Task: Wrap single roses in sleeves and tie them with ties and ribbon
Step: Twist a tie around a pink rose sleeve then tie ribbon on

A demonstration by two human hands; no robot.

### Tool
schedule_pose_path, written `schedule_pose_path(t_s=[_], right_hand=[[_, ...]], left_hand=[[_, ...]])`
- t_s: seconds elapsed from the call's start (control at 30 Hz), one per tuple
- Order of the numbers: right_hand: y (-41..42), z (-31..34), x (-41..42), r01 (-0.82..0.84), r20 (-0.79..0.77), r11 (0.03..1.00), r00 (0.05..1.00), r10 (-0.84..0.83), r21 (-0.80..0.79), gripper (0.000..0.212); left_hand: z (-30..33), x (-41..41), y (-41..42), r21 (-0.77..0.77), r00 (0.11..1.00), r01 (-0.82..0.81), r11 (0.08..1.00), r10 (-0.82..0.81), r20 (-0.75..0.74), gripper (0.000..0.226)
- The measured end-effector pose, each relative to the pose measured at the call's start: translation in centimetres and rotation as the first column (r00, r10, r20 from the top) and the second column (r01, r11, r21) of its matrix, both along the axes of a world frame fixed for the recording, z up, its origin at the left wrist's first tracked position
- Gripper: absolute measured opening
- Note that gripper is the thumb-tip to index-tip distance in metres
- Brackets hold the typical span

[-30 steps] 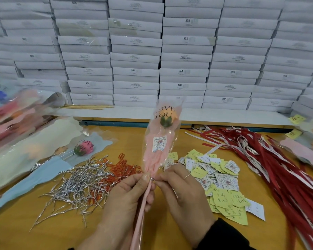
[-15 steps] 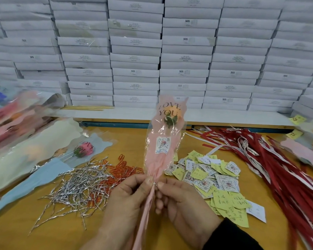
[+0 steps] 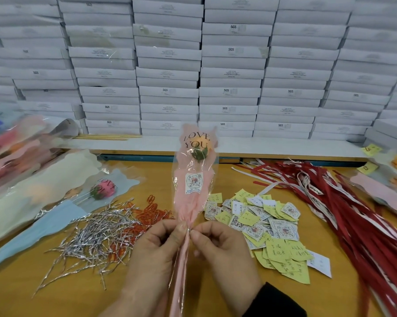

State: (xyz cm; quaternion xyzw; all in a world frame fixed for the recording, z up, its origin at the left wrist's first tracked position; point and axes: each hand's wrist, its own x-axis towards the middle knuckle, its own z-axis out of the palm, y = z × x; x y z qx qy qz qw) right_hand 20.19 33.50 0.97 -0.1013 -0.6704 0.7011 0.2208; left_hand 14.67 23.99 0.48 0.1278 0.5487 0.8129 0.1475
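Left hand (image 3: 156, 255) is gripping the gathered neck of a pink-and-clear plastic sleeve (image 3: 194, 179), thumb and curled fingers closed round it, holding it upright over the orange-yellow wooden table (image 3: 21, 294). Inside the sleeve, near the top, an orange rose with green sepals (image 3: 198, 148) is sitting behind black "LOVE YOU" lettering; a square white sticker (image 3: 194, 183) is showing on the sleeve front below it. Right hand (image 3: 225, 252) is pinching a thin silver wire tie (image 3: 188, 230) at the sleeve's neck between thumb and forefinger, other fingers curled in. The two hands are meeting at the neck, nearly touching.

Lying on the table: left of the hands, a loose pile of silver wire ties (image 3: 94, 234), with a heap of orange paper clips (image 3: 147, 213) just behind it. Right of the hands, a scatter of yellow notes and white printed stickers (image 3: 268, 225). Further right, a spread of red-and-white ribbons (image 3: 343, 202). Far left, stacked sleeves in cream and pale blue (image 3: 33, 202), one showing a pink rose (image 3: 105, 188). Stacked white flat boxes (image 3: 215, 65) are filling the background.
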Motion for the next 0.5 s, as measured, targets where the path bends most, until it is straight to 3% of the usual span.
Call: schedule_pose_path(t_s=[0.1,0.17,0.27,0.4,0.5], right_hand=[[-0.09,-0.15,-0.07,-0.138,0.035,0.961,0.988,0.150,-0.241,0.027],[-0.24,-0.14,-0.13,-0.206,-0.008,0.864,0.974,0.228,-0.459,0.028],[-0.62,-0.33,-0.35,-0.200,-0.042,0.777,0.975,0.219,-0.597,0.023],[-0.67,-0.50,-0.46,-0.105,0.020,0.803,0.989,0.144,-0.586,0.013],[0.01,-0.55,-0.34,-0.047,0.082,0.951,0.994,0.076,-0.306,0.014]], left_hand=[[0.28,0.15,-0.03,0.040,0.998,0.038,0.998,-0.040,0.051,0.007],[0.47,0.28,-0.06,0.050,0.996,0.070,0.996,-0.073,0.057,0.006],[0.20,0.24,0.06,0.064,0.996,0.072,0.995,-0.076,0.054,0.021],[0.12,0.38,0.21,0.094,0.995,0.065,0.993,-0.071,0.066,0.029],[0.24,0.25,0.09,0.073,0.998,0.042,0.996,-0.044,0.033,0.010]])
